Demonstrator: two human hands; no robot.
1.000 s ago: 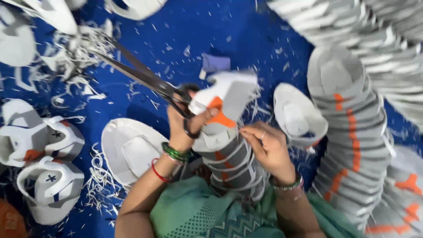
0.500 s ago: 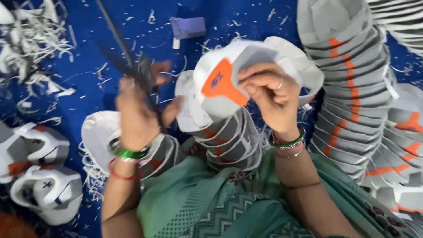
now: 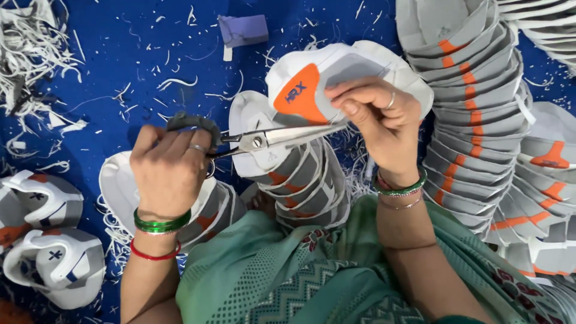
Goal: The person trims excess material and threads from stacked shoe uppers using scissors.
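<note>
The left hand (image 3: 170, 171) has swung its metal scissors (image 3: 264, 139) from pointing at eleven o'clock to three o'clock. Their blades now meet the white-and-orange moulded shoe piece (image 3: 336, 78), which the right hand (image 3: 381, 123) has lifted off the stack.

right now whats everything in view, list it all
shoe-upper piece: one, white with orange patch, held up at centre
scissors: one pair, metal, blades at the held piece's lower edge
stacks of shoe uppers: several, grey-white with orange, right side, centre and under the left wrist
loose shoe uppers: three or so, white-grey, lower left
trimmed scraps: many, white, scattered, thickest upper left
small block: one, lilac, top centre
blue sheet: one, under everything
green garment: one, bottom centre
left hand: on the scissors, green and red bangles
right hand: fingers pinching the piece
</note>
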